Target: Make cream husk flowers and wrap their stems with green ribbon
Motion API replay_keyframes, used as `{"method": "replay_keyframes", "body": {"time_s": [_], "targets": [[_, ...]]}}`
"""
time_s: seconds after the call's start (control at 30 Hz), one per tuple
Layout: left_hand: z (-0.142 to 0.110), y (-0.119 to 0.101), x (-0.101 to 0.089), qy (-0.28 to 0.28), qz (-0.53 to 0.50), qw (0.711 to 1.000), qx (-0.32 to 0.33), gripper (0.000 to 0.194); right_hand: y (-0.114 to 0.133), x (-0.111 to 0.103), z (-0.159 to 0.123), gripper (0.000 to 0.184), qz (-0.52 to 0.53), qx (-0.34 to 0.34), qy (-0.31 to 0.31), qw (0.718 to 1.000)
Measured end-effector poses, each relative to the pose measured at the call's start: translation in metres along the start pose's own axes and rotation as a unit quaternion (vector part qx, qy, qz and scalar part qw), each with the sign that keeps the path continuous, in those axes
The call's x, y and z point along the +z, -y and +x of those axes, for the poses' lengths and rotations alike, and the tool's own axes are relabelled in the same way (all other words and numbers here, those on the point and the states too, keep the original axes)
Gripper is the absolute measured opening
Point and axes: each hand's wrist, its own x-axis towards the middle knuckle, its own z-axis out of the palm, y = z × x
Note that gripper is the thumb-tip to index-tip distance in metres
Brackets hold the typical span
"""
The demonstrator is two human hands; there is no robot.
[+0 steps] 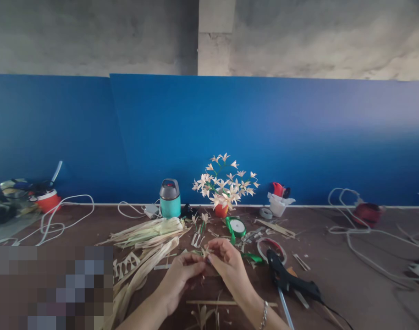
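My left hand [180, 276] and my right hand [228, 267] meet low in the middle of the view, fingers pinched together around a small pale leaf-strip flower [206, 251] held between them. Both hands hover just above a brown table [350, 284]. A bundle of pale dried leaf strips [147, 233] lies to the left of my hands. A thin wooden stick [212, 302] lies on the table under my wrists. A black glue gun [288, 277] rests just right of my right hand.
A pot of finished pale flowers [225, 185] stands at the back centre beside a teal flask [170, 198]. A green ribbon spool [237, 227], a tape roll [265, 213], a white cup [277, 206], white cables [354, 229] and scraps are scattered about. A blue wall [264, 137] backs the table.
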Motion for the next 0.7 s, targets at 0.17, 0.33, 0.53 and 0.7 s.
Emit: {"method": "replay_keyframes", "body": {"time_s": [0.17,0.33,0.53,0.7], "targets": [[-0.0013,-0.0005,-0.0025,0.035,-0.066,0.996,-0.043,0.019,0.0042,0.0019,-0.0013,0.016,0.026,0.007,0.008,1.000],[-0.0010,-0.0004,-0.0025,0.045,-0.065,0.996,-0.038,0.020,0.0060,0.0020,-0.0012,0.015,0.015,0.001,0.006,1.000],[-0.0013,-0.0012,-0.0033,0.053,-0.063,0.996,-0.042,0.020,0.0039,0.0021,-0.0004,0.014,0.011,-0.005,0.012,1.000],[0.0000,-0.0006,-0.0064,0.040,-0.060,0.996,-0.056,0.021,-0.0001,0.0006,0.0008,0.015,0.016,-0.008,0.012,1.000]]}}
